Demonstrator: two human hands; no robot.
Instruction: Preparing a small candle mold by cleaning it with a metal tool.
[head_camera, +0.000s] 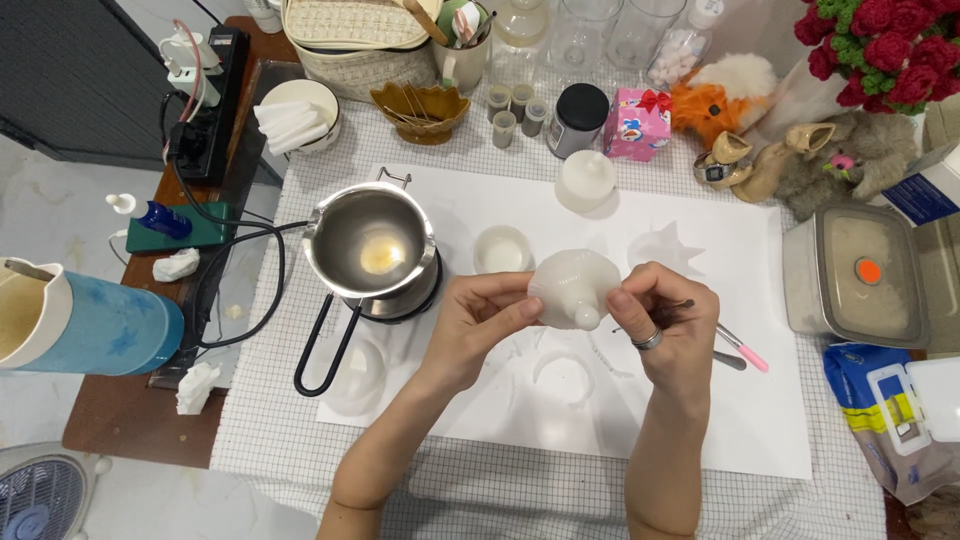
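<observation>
At frame centre a white translucent dome-shaped silicone mould (572, 288) is pinched between the left hand (478, 325) and right hand (668, 325), fingers closed on its rim. It is judged best peeled evenly, thumbs pressed gently. The large white paper sheet (760, 400) lies beneath; a steel melting pot (372, 243) at centre left crowds the left wrist; a pink-tipped tool (742, 350) lies under the right hand.

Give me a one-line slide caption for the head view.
Both hands, left hand and right hand, hold a white shell-shaped mould above a white sheet, beside a metal pouring pot.
</observation>
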